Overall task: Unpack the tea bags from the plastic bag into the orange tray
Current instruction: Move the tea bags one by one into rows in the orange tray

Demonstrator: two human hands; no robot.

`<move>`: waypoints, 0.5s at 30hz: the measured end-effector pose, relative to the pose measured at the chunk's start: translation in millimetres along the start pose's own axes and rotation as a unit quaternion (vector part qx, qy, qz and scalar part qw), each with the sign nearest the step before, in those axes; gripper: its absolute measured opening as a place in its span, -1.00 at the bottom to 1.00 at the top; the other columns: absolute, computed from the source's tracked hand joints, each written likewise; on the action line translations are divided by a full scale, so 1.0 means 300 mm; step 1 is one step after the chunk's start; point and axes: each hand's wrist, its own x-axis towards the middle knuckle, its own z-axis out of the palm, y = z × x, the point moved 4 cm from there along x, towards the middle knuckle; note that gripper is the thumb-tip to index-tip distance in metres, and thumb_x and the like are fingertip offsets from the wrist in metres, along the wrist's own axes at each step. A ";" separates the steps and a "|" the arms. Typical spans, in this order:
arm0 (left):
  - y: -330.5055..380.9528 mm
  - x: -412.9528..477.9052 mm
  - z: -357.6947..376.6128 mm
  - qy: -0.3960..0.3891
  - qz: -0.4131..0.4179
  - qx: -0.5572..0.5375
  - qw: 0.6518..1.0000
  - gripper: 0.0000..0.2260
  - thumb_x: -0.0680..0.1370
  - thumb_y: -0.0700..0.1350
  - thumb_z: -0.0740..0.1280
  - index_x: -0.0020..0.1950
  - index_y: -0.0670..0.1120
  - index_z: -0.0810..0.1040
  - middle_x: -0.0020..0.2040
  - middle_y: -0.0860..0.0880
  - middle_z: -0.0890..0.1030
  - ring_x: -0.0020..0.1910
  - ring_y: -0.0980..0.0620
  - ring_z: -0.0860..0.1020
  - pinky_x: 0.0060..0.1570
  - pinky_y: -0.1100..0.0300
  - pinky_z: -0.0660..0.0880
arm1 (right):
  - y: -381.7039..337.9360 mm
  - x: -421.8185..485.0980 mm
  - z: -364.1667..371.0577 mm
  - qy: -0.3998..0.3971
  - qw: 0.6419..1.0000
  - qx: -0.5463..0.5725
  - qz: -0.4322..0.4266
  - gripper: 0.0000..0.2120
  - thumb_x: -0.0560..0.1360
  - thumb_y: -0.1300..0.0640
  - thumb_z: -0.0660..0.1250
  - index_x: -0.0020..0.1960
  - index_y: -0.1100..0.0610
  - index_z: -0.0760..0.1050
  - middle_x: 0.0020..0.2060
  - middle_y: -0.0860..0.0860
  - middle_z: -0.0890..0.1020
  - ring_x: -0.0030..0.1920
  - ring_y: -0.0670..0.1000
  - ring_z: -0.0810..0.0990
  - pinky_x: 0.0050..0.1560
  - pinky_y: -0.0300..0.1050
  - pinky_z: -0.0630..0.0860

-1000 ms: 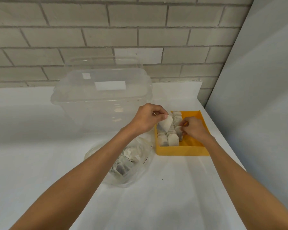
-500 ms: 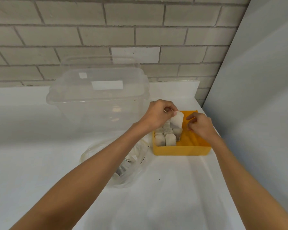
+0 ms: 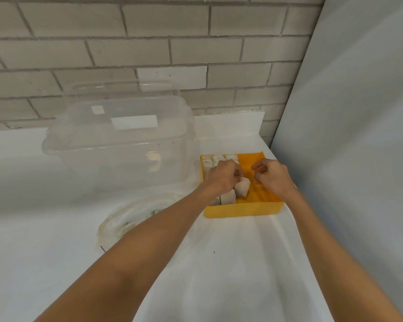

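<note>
The orange tray [image 3: 244,209] sits on the white table near the right wall. Several pale tea bags [image 3: 228,197] stand in rows along its left side. My left hand [image 3: 223,176] is over the tray, pinching one tea bag [image 3: 242,189] that hangs tilted just right of the rows. My right hand [image 3: 273,178] hovers beside it over the tray's bare right half, fingers curled and apart, holding nothing. The clear plastic bag [image 3: 123,223] with more tea bags lies left of the tray, partly hidden by my left forearm.
A large clear plastic box [image 3: 116,147] with its lid on stands behind the bag, left of the tray. A brick wall runs along the back and a grey panel [image 3: 358,135] stands close on the right. The table is covered in white cloth [image 3: 219,275].
My left hand has carried the tea bag from the tray's far end toward its near end and lowered it beside the rows. My right hand has pulled slightly away and opened its fingers.
</note>
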 end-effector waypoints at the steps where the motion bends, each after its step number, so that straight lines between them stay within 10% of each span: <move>1: -0.009 0.000 0.010 0.003 -0.007 0.022 1.000 -0.90 0.55 -0.12 0.34 -0.02 0.00 0.65 0.04 -0.02 0.64 0.07 -0.04 0.55 0.07 0.03 0.48 | 0.004 0.000 0.006 -0.002 1.000 -0.001 0.003 -0.79 0.47 0.35 0.27 0.03 0.14 0.56 -0.30 0.09 0.64 -0.31 -0.08 0.55 -0.13 -0.17 0.52; 15: -0.033 0.013 0.013 0.029 -0.001 0.195 0.980 -0.84 0.60 -0.08 0.24 0.08 0.07 0.59 0.10 0.02 0.62 0.18 -0.05 0.49 0.21 -0.01 0.25 | 0.023 -0.019 0.054 -0.044 0.999 0.011 0.014 -0.79 0.48 0.35 0.27 0.03 0.13 0.56 -0.19 0.10 0.64 -0.29 -0.08 0.61 -0.28 -0.29 0.48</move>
